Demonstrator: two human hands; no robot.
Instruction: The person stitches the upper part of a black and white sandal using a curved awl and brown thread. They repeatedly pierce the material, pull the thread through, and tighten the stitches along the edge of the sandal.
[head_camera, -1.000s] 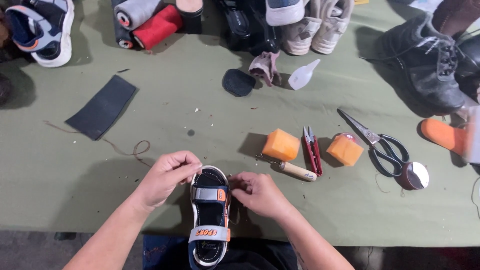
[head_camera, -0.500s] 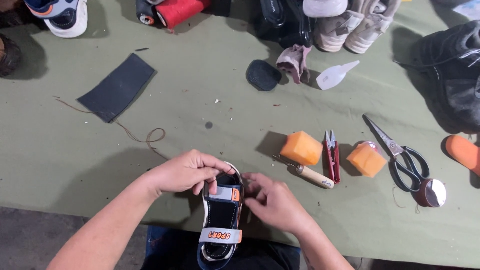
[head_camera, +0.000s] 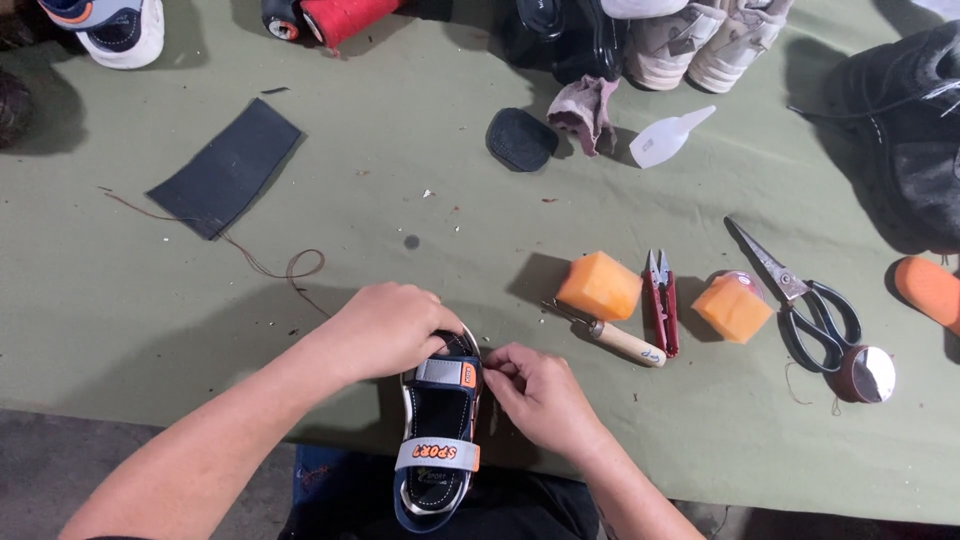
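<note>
A dark leather patch (head_camera: 226, 166) is lying at the left of the green bench (head_camera: 420, 240), a loose brown thread (head_camera: 290, 266) curling just beside it. The left hand (head_camera: 385, 328) is closing over the toe end of a small navy sandal (head_camera: 438, 430), gripping it at the bench's near edge. The right hand (head_camera: 540, 395) is pinching the sandal's right side by the front strap with thumb and fingers. Further right, an orange block (head_camera: 600, 286), a wooden-handled awl (head_camera: 610, 336), red snips (head_camera: 661, 300), a second orange block (head_camera: 733, 306) and scissors (head_camera: 800, 298) are sitting near one another.
</note>
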